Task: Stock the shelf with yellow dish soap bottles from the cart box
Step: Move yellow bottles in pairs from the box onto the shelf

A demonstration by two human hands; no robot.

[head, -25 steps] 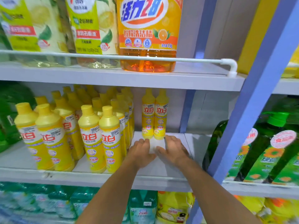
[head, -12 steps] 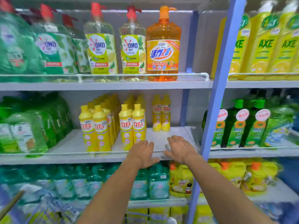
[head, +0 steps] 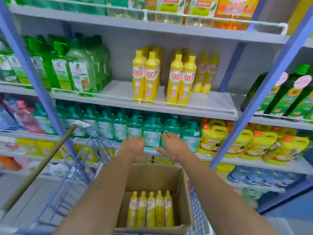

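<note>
Restocking part done: yellow soap bottles point(head: 181, 78) stand on mid shelf point(head: 118, 89), more wait in cart box point(head: 152, 178).
L to R: left hand point(head: 133, 146) & right hand point(head: 172, 146) hover empty above box, fingers loose and spread, gripping nothing. Five bottles point(head: 151, 209) lie in a row on box floor; bare shelf at right front looks to have room.
</note>
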